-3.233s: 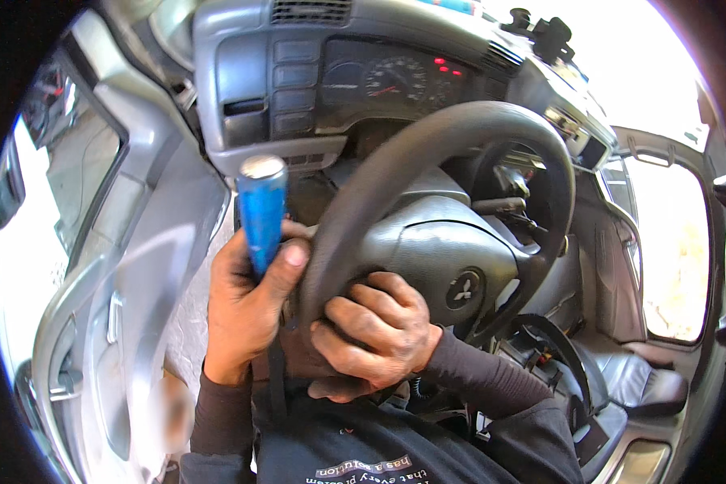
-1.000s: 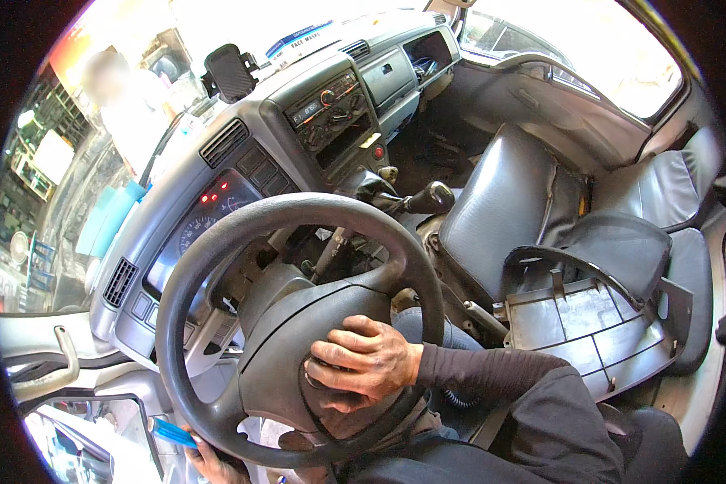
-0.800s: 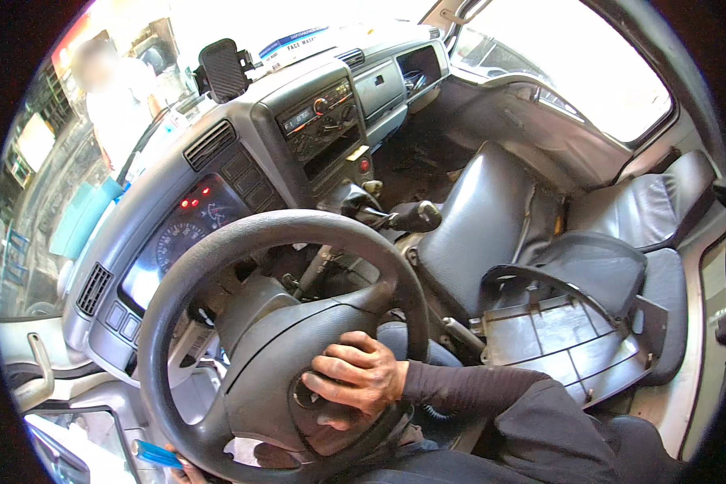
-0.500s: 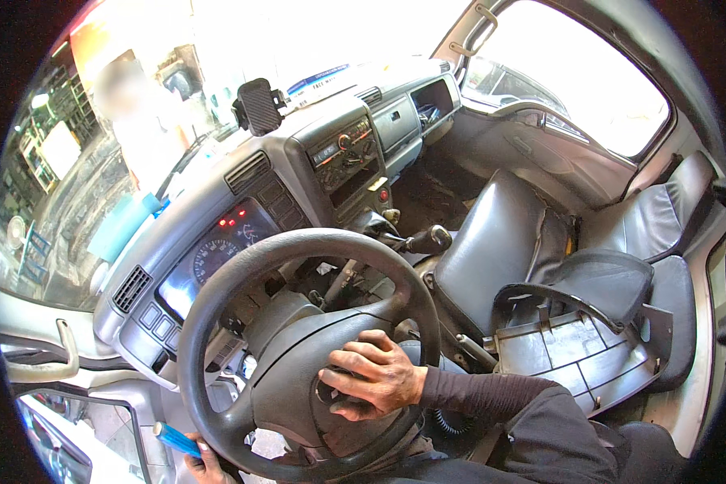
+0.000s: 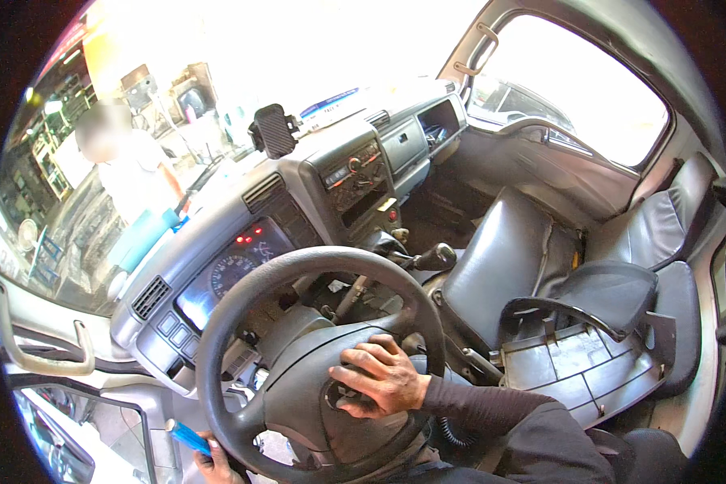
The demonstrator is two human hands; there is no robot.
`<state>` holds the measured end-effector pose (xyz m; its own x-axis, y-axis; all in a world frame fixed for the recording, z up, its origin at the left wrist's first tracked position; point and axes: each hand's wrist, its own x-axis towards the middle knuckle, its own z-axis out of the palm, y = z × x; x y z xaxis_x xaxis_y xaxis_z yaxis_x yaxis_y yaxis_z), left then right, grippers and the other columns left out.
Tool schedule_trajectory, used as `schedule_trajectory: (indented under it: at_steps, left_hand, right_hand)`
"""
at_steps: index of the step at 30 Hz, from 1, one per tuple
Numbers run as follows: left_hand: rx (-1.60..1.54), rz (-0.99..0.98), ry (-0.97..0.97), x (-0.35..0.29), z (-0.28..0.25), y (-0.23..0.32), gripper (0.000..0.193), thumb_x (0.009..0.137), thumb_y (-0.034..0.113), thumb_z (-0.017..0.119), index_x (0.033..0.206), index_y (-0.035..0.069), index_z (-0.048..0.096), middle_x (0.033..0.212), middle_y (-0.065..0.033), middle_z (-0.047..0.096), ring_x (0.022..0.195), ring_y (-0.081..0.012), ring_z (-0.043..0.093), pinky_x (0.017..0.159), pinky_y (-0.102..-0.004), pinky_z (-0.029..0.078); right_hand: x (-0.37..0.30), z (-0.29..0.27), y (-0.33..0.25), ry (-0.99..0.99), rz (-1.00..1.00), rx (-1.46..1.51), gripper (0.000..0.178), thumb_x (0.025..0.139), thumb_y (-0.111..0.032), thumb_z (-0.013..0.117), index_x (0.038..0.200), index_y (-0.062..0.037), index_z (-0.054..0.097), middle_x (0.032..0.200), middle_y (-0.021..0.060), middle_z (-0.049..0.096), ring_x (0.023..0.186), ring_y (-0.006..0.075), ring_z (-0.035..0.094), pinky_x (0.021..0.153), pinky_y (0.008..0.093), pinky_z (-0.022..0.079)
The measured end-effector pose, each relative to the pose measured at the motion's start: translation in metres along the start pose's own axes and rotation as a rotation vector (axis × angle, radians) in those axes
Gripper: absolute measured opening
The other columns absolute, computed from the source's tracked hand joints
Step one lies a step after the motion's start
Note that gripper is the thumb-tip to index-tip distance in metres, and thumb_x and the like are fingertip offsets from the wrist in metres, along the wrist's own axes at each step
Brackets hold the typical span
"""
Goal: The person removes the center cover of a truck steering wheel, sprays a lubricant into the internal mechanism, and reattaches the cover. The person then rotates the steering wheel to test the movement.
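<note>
Head view: the blue handle (image 5: pixel 189 437) stands outboard of the steering wheel (image 5: pixel 210 363), at its lower left, angled up toward the door; this position probably keeps it clear of the rim. The ribbed panel (image 5: pixel 573 367) lies across the seat (image 5: pixel 676 323), presumably parked out of your way. Your left hand (image 5: pixel 216 466) is closed around the handle's lower part; whatever lies beyond the grip is hidden. Your right hand (image 5: pixel 385 377) rests on the center pad (image 5: pixel 302 387), fingers half curled and slightly spread, gripping nothing, perhaps for steadiness.
</note>
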<state>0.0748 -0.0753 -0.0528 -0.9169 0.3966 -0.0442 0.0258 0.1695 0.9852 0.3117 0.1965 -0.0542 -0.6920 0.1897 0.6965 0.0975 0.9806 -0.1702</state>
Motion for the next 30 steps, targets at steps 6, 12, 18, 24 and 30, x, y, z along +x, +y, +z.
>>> schedule_trajectory:
  at_steps: [6, 12, 18, 24, 30]
  left_hand:
    - [0.061, 0.027, 0.037, -0.001, 0.004, 0.001, 0.04, 0.107, 0.034, 0.064, 0.117, -0.004, 0.067, 0.104, -0.013, 0.073, 0.092, -0.0204, 0.066, 0.078, -0.0335, 0.053]
    - [-0.249, -0.014, 0.016, -0.001, 0.011, 0.002, 0.04, 0.106, 0.033, 0.065, 0.119, -0.005, 0.067, 0.101, -0.0116, 0.073, 0.094, -0.0198, 0.066, 0.077, -0.034, 0.052]
    - [-0.068, -0.004, 0.01, 0.006, -0.001, -0.01, 0.038, 0.106, 0.031, 0.066, 0.121, -0.003, 0.064, 0.1, -0.0096, 0.071, 0.088, -0.0188, 0.065, 0.074, -0.0325, 0.051]
    - [-0.12, -0.045, 0.035, 0.0, 0.005, -0.007, 0.036, 0.107, 0.03, 0.066, 0.12, -0.003, 0.064, 0.103, -0.0105, 0.071, 0.088, -0.0183, 0.065, 0.074, -0.0323, 0.052]
    - [-0.133, -0.036, 0.005, 0.007, -0.001, -0.018, 0.036, 0.105, 0.029, 0.068, 0.117, -0.004, 0.065, 0.101, -0.0123, 0.072, 0.086, -0.0194, 0.064, 0.074, -0.034, 0.052]
  right_hand:
    - [0.002, 0.007, 0.006, -0.072, -0.051, -0.006, 0.054, 0.086, -0.049, 0.076, 0.125, -0.0109, 0.069, 0.122, 0.0112, 0.063, 0.108, 0.027, 0.062, 0.098, 0.0457, 0.046]
    - [0.009, 0.003, 0.005, 0.033, -0.006, 0.046, 0.048, 0.09, -0.047, 0.074, 0.119, -0.0099, 0.068, 0.116, 0.0115, 0.065, 0.104, 0.0281, 0.064, 0.096, 0.0455, 0.047]
    - [0.036, -0.024, 0.025, 0.042, 0.021, 0.024, 0.043, 0.089, -0.046, 0.076, 0.109, -0.0085, 0.07, 0.111, 0.0097, 0.068, 0.102, 0.026, 0.065, 0.091, 0.043, 0.047]
    - [0.044, 0.003, 0.035, 0.1, -0.008, 0.002, 0.039, 0.089, -0.04, 0.076, 0.11, -0.0081, 0.07, 0.111, 0.0104, 0.067, 0.101, 0.0278, 0.065, 0.091, 0.0437, 0.048]
    - [0.041, 0.0, 0.044, -0.009, 0.065, 0.061, 0.037, 0.09, -0.043, 0.076, 0.106, -0.0097, 0.07, 0.107, 0.0093, 0.067, 0.099, 0.0286, 0.065, 0.091, 0.0437, 0.048]
